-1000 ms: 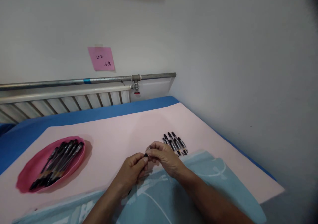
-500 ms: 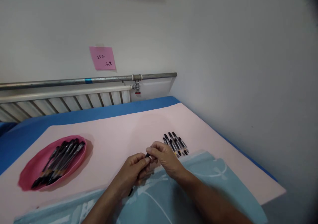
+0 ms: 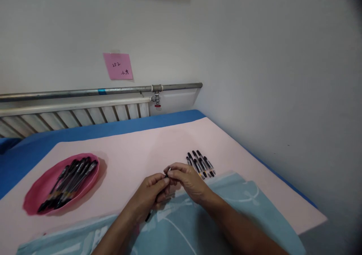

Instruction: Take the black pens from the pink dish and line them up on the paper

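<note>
My left hand [image 3: 154, 191] is closed around a pen [image 3: 148, 216], whose dark lower end sticks out below the palm. My right hand [image 3: 185, 179] pinches the upper end of the same pen, where a black part and a small pale piece show between the fingertips. The fingers of both hands meet there and hide most of the pen. Just beyond my right hand, several clear-barrelled pens with black ends [image 3: 201, 163] lie side by side in two rows on the pink sheet.
To the left, a pink oval basket [image 3: 32, 200] holds a bundle of black pens [image 3: 69, 183]. A pink sheet [image 3: 130, 153] covers the blue surface [image 3: 118, 128]. Light-blue cloth [image 3: 226, 206] lies under my forearms. A radiator [image 3: 85, 115] and wall stand behind; another wall rises at right.
My right fingertips have shifted slightly at the pen's upper end, and a pale piece now shows between them. The pen's lower end has tilted a little. The basket and the rows of pens are unchanged.
</note>
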{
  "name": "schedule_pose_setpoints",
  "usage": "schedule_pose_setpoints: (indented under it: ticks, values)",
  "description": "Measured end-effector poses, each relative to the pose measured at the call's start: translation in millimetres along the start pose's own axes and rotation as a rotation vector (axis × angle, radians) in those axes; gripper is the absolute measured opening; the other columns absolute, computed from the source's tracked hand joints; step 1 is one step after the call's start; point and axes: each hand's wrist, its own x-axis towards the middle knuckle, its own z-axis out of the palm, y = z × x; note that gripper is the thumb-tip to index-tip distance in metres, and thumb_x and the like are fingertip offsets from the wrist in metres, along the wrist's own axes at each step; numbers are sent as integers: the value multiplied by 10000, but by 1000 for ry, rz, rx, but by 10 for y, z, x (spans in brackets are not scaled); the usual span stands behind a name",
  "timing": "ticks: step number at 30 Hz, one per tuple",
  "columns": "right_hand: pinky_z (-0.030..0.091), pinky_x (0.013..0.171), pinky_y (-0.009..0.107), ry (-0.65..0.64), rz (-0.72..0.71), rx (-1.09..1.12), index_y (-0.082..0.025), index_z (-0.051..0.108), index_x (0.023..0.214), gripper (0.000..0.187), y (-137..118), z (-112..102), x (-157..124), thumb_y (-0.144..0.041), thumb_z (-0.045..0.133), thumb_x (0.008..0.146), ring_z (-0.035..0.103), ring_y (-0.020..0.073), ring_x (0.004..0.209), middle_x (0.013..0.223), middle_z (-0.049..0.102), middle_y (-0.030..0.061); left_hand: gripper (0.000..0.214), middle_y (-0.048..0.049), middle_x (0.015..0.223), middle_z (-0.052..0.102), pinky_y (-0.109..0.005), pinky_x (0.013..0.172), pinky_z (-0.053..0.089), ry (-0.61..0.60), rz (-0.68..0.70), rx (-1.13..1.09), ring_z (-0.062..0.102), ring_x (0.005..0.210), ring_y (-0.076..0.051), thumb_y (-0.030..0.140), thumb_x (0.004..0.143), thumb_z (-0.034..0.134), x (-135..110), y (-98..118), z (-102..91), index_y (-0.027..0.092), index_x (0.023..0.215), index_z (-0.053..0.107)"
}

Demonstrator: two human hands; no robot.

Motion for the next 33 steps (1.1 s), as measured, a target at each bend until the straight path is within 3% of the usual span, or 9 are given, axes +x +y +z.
schedule_pose_setpoints:
  ticks: [3, 8, 13, 18, 22, 27, 31, 33]
  values:
    - [345, 559, 234, 49, -10, -79, -153, 619, 663, 136, 2, 1, -1, -284, 631, 700, 454, 88, 540, 540, 515, -40, 274, 93, 407, 341, -152, 319, 140, 4, -5, 25, 213, 337, -24, 409, 765, 554, 12, -20, -12, 164, 657, 499]
    - [357, 569, 238, 3, 16, -6, -155, 656, 813, 160, 3, 9, -5, -264, 596, 712, 472, 91, 567, 635, 567, -20, 267, 86, 445, 378, -157, 314, 134, 1, 16, 32, 223, 335, -23, 424, 753, 558, 37, -60, -25, 162, 711, 530]
    - [337, 542, 232, 70, -3, -118, -160, 598, 638, 171, 14, 9, -1, -314, 626, 706, 441, 84, 519, 528, 505, -45, 303, 92, 387, 355, -164, 316, 144, 26, 15, 99, 228, 315, -25, 436, 745, 558, 42, -52, -19, 162, 631, 497]
    - [354, 560, 234, 17, 1, -52, -156, 652, 758, 146, 10, 6, 7, -279, 590, 709, 464, 93, 560, 604, 548, -26, 312, 98, 359, 332, -167, 325, 132, 28, 29, 101, 230, 310, -27, 440, 757, 545, 38, -36, -22, 168, 619, 478]
    - [342, 542, 228, 64, 13, -112, -150, 621, 660, 149, 24, 0, 11, -294, 622, 695, 452, 87, 539, 550, 522, -35, 316, 95, 369, 355, -169, 321, 145, 48, 30, 135, 235, 312, -26, 445, 742, 558, 28, -14, -7, 164, 619, 483]
    - [345, 533, 231, 59, 27, -23, -157, 652, 774, 171, 10, 13, 10, -303, 607, 696, 458, 92, 542, 581, 538, -28, 329, 95, 367, 347, -174, 328, 149, 58, 15, 152, 244, 315, -31, 464, 736, 554, 6, 15, 2, 169, 612, 480]
    - [326, 516, 225, 126, 5, -136, -159, 619, 647, 144, -10, 14, 5, -298, 627, 685, 424, 83, 514, 530, 500, -42, 333, 90, 381, 359, -183, 342, 165, 83, 55, 202, 258, 326, -33, 464, 724, 570, 21, -11, -14, 164, 605, 488]
    - [329, 514, 224, 116, 25, -132, -161, 621, 680, 142, -15, 12, 0, -303, 625, 690, 431, 82, 512, 547, 512, -41, 324, 83, 415, 387, -182, 356, 180, 82, 79, 203, 278, 346, -31, 450, 723, 579, 32, -25, -21, 161, 609, 486]
